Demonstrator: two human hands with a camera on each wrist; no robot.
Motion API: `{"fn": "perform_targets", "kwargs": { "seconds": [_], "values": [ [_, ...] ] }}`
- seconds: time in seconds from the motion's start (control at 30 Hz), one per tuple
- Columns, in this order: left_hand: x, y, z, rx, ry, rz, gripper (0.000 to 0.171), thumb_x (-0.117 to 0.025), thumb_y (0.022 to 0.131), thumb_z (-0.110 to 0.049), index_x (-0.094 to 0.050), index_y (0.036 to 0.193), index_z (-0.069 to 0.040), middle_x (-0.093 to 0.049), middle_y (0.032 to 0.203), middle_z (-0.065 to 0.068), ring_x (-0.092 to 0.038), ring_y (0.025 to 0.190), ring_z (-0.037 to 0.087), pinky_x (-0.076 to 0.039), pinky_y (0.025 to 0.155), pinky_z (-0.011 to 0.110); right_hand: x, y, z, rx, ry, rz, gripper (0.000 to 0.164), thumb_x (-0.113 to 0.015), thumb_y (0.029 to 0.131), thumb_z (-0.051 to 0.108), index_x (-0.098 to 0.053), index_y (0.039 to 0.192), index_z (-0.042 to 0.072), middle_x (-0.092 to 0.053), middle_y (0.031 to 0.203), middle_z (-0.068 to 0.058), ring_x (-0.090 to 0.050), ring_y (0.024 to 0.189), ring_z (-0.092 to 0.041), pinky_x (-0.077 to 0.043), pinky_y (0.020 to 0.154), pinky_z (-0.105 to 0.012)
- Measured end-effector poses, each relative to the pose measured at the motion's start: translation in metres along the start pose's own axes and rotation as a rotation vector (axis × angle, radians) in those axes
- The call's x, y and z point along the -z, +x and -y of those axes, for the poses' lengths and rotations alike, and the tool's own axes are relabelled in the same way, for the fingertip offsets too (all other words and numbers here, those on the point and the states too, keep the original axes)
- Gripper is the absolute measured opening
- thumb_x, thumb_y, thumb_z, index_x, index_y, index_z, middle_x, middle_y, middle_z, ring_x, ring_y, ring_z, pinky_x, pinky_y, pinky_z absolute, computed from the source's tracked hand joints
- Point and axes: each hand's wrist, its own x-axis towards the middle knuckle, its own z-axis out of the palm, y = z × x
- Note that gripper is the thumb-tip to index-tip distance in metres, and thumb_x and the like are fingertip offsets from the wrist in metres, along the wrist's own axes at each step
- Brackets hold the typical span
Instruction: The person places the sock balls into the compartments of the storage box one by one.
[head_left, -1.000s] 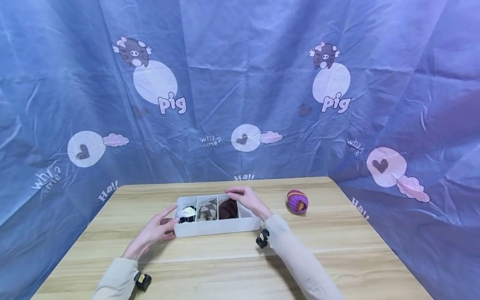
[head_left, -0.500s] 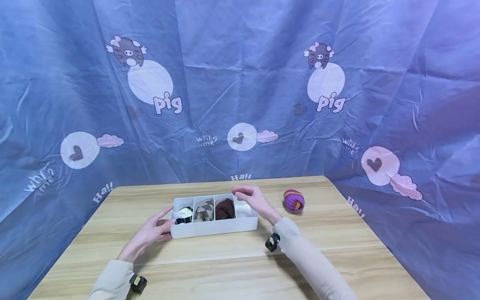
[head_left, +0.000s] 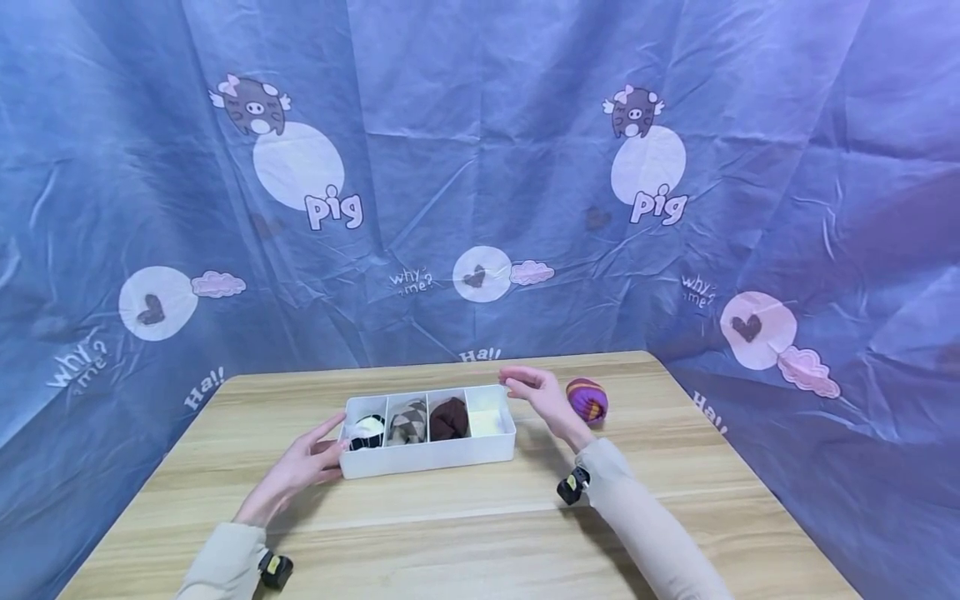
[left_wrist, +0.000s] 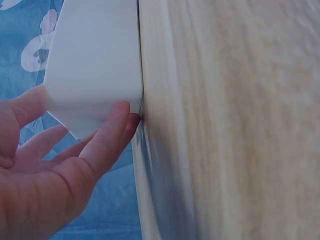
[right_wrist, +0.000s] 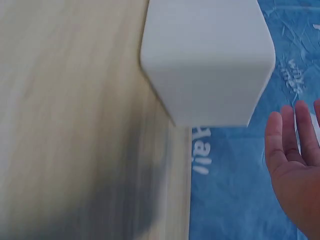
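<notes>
A white divided box (head_left: 429, 460) sits on the table. Its compartments hold a black-and-white rolled sock (head_left: 367, 432), a checked beige-and-grey rolled sock (head_left: 408, 423) and a dark brown rolled sock (head_left: 449, 419); the rightmost compartment is bare. My left hand (head_left: 297, 463) rests its extended fingers against the box's left end; in the left wrist view, fingertips (left_wrist: 119, 111) touch the lower corner. Off the box's right end, my right hand (head_left: 549, 402) hovers with nothing in it, fingers loosely bent. A purple rolled sock (head_left: 587, 402) with orange stripes lies just beyond that hand.
The wooden table (head_left: 420, 542) ends at a blue printed curtain (head_left: 480, 167) that hangs behind and along both sides. Black wrist cameras, one the left camera (head_left: 276, 570) and one the right camera (head_left: 572, 486), stick out from the sleeves.
My right hand has moved right, from over the brown sock past the box's right end, uncovering the bare compartment. My left hand stays at the box's left end.
</notes>
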Motion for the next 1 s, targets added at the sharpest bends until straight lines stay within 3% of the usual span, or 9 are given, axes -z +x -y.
{"fn": "perform_targets", "kwargs": {
  "seconds": [0.13,0.33,0.57,0.8,0.87,1.0],
  "values": [
    [0.0,0.0,0.001,0.0,-0.007,0.001,0.068,-0.051,0.103,-0.016,-0.012,0.158,-0.009,-0.036,0.143,0.041,-0.055,0.122,0.041,-0.051,0.102,0.05,0.015,-0.007,-0.001,-0.025,0.005,-0.017,0.037,-0.061,0.096,0.008,-0.057,0.128,-0.011,-0.06,0.129,-0.029,-0.065,0.107,-0.014,-0.057,0.092,-0.028],
    [0.001,0.001,0.002,-0.006,0.002,0.0,0.067,-0.051,0.103,-0.016,-0.013,0.158,-0.008,-0.036,0.143,0.042,-0.057,0.121,0.039,-0.052,0.101,0.048,0.037,-0.01,0.001,0.011,-0.007,-0.045,0.039,-0.061,0.096,0.008,-0.054,0.129,-0.013,-0.057,0.129,-0.034,-0.065,0.106,-0.015,-0.057,0.09,-0.026],
    [0.001,0.002,0.003,-0.005,0.036,-0.028,0.064,-0.05,0.103,-0.014,-0.016,0.157,-0.007,-0.039,0.142,0.041,-0.058,0.119,0.034,-0.053,0.101,0.046,0.062,-0.015,0.007,0.001,-0.163,-0.125,0.038,-0.063,0.095,0.008,-0.058,0.129,-0.008,-0.059,0.131,-0.028,-0.064,0.103,-0.004,-0.053,0.087,-0.015],
    [0.001,0.003,0.004,-0.012,0.027,-0.017,0.066,-0.051,0.103,-0.017,-0.015,0.157,-0.008,-0.04,0.141,0.04,-0.058,0.118,0.033,-0.054,0.099,0.046,0.085,-0.02,0.013,-0.003,-0.209,-0.154,0.041,-0.066,0.094,0.013,-0.059,0.128,-0.008,-0.06,0.129,-0.029,-0.064,0.097,0.001,-0.058,0.086,-0.027],
    [0.002,0.004,0.004,-0.016,0.015,-0.01,0.066,-0.051,0.103,-0.018,-0.015,0.158,-0.008,-0.04,0.141,0.04,-0.059,0.117,0.032,-0.054,0.099,0.046,0.091,-0.021,0.012,-0.01,-0.2,-0.137,0.042,-0.067,0.093,0.012,-0.058,0.129,-0.007,-0.062,0.128,-0.026,-0.064,0.098,0.0,-0.057,0.089,-0.025],
    [0.002,0.003,0.005,-0.011,0.007,-0.007,0.067,-0.052,0.103,-0.018,-0.014,0.158,-0.009,-0.04,0.141,0.04,-0.059,0.116,0.031,-0.054,0.098,0.046,0.101,-0.024,0.009,-0.016,-0.196,-0.143,0.043,-0.067,0.093,0.01,-0.057,0.131,-0.008,-0.062,0.128,-0.027,-0.064,0.099,0.001,-0.05,0.088,-0.011]
  ]
}}
